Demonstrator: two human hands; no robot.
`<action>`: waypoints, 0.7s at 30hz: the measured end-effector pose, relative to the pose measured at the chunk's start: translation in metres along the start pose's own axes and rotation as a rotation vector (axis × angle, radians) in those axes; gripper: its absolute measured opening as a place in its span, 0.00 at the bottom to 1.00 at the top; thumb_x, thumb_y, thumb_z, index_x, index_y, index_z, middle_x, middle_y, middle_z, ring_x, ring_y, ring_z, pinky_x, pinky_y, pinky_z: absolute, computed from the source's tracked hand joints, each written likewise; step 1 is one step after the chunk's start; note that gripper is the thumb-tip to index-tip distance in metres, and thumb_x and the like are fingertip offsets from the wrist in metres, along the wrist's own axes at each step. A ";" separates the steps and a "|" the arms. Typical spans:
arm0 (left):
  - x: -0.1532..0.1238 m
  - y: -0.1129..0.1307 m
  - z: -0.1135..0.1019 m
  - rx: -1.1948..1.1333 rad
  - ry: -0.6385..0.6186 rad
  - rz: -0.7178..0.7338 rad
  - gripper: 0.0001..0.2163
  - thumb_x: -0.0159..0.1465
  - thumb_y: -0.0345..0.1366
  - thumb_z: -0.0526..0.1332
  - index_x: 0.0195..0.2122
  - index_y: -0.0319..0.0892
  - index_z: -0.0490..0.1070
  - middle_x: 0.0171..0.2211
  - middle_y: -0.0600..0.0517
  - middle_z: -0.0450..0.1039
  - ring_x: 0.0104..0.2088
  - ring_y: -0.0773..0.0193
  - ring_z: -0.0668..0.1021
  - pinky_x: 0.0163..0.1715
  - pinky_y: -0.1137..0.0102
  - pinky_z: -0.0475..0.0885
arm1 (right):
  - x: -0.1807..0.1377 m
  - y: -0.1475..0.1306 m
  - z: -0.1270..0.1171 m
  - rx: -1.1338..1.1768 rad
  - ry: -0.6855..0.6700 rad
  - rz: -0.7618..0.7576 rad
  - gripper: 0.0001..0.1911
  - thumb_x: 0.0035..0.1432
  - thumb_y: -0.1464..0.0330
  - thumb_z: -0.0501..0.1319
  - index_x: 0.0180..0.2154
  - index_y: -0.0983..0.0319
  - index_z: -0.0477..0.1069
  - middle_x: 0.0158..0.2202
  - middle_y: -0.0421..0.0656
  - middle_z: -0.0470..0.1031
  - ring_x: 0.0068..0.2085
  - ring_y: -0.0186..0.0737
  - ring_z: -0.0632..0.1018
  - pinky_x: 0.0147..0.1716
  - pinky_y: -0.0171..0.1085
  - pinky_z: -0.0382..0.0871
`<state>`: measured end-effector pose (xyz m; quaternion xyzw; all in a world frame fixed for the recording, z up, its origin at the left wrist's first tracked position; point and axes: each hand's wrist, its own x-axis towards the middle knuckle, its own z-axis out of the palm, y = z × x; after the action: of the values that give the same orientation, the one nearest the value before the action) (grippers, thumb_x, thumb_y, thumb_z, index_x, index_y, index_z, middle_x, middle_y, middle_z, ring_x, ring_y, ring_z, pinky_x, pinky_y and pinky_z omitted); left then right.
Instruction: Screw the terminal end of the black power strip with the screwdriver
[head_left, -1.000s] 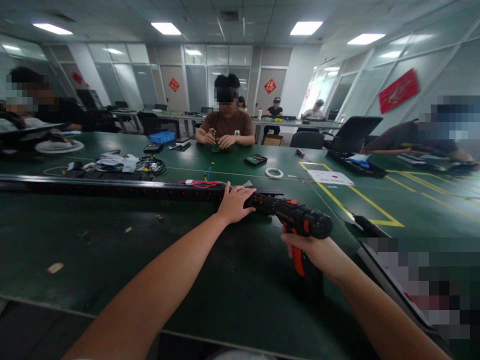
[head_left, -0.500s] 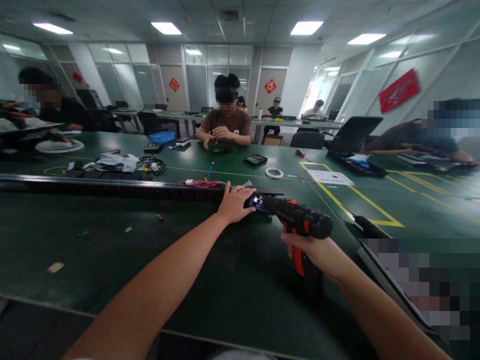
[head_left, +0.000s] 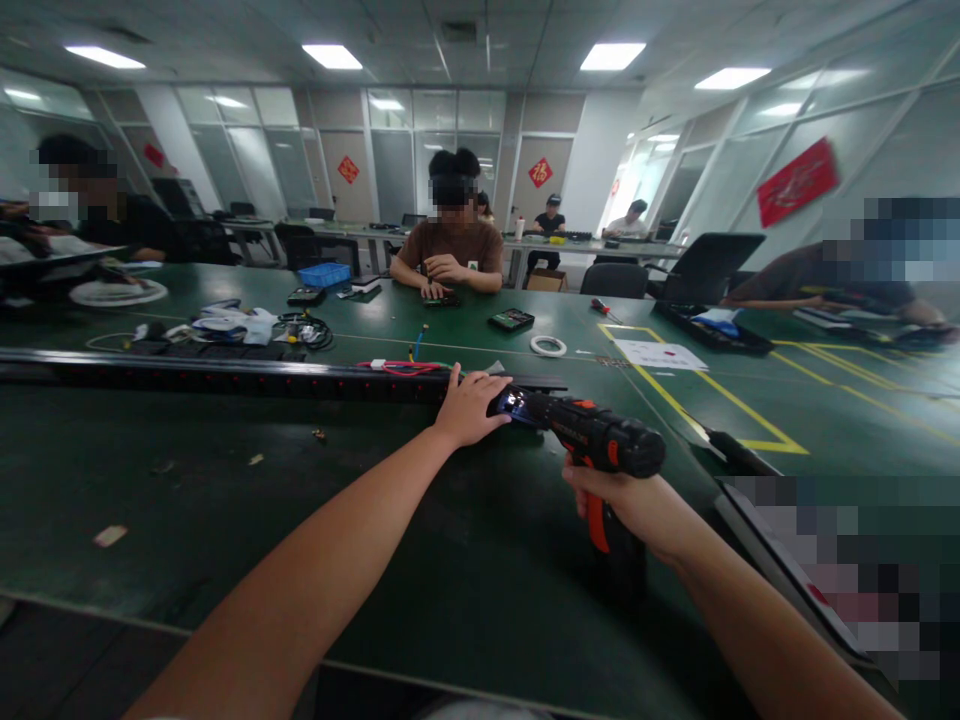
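A long black bar (head_left: 315, 380) with a row of small red marks, much like a power strip, lies across the green table. My left hand (head_left: 471, 405) is wrapped over its right end part, fingers reaching past the top and holding it down. In my right hand (head_left: 615, 490) is a black and orange cordless drill (head_left: 600, 435), gripped by its handle and pointed left. The drill's front end meets a lit, shiny spot at the bar's end beside my left fingers. Its tip is too small to make out. Red wires (head_left: 405, 368) with a white connector run behind the bar.
Across the table (head_left: 225, 550) a person (head_left: 450, 240) handles a small dark board. Behind the bar are tangled cables (head_left: 304, 330), a blue basket (head_left: 325, 274), a white tape ring (head_left: 548, 346) and a green-black box (head_left: 512, 318). A black-handled tool (head_left: 739, 452) lies right.
Both my hands, the drill and the bar stay in place. Across the table, the other person's hand has lowered onto the small dark board.
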<state>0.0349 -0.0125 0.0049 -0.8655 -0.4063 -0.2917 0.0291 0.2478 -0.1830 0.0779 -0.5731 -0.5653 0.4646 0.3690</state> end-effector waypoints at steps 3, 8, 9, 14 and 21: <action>0.000 0.000 0.000 0.001 0.000 0.000 0.29 0.67 0.49 0.65 0.68 0.51 0.63 0.65 0.49 0.70 0.66 0.50 0.67 0.72 0.40 0.32 | 0.000 0.001 0.000 0.010 -0.003 -0.001 0.12 0.52 0.59 0.68 0.33 0.59 0.72 0.22 0.37 0.73 0.26 0.42 0.76 0.30 0.40 0.71; 0.000 -0.001 0.001 0.004 -0.002 -0.001 0.30 0.67 0.50 0.65 0.68 0.52 0.63 0.65 0.49 0.70 0.66 0.50 0.67 0.72 0.40 0.33 | 0.001 0.004 -0.001 -0.002 -0.016 -0.011 0.12 0.53 0.59 0.68 0.33 0.59 0.72 0.22 0.38 0.73 0.26 0.42 0.76 0.30 0.41 0.72; 0.000 -0.001 0.001 0.003 -0.002 -0.001 0.30 0.67 0.50 0.65 0.68 0.52 0.63 0.65 0.49 0.70 0.66 0.50 0.67 0.72 0.40 0.33 | 0.001 0.004 -0.001 -0.002 -0.016 -0.016 0.12 0.53 0.59 0.68 0.33 0.59 0.72 0.22 0.38 0.73 0.26 0.42 0.76 0.30 0.41 0.72; 0.000 -0.001 0.002 0.001 -0.002 0.003 0.30 0.67 0.50 0.65 0.68 0.51 0.63 0.65 0.49 0.70 0.66 0.50 0.67 0.72 0.39 0.33 | 0.000 0.002 0.000 -0.018 -0.007 -0.010 0.12 0.53 0.59 0.68 0.34 0.60 0.72 0.22 0.38 0.74 0.26 0.42 0.76 0.30 0.40 0.71; 0.000 -0.001 0.002 -0.002 0.000 0.002 0.29 0.67 0.50 0.65 0.68 0.52 0.63 0.65 0.50 0.70 0.66 0.51 0.68 0.72 0.40 0.32 | 0.001 0.002 -0.001 -0.015 -0.010 -0.002 0.12 0.53 0.59 0.68 0.33 0.59 0.73 0.22 0.38 0.74 0.27 0.42 0.76 0.31 0.41 0.72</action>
<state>0.0350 -0.0108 0.0034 -0.8659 -0.4053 -0.2920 0.0284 0.2493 -0.1826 0.0762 -0.5731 -0.5712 0.4627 0.3622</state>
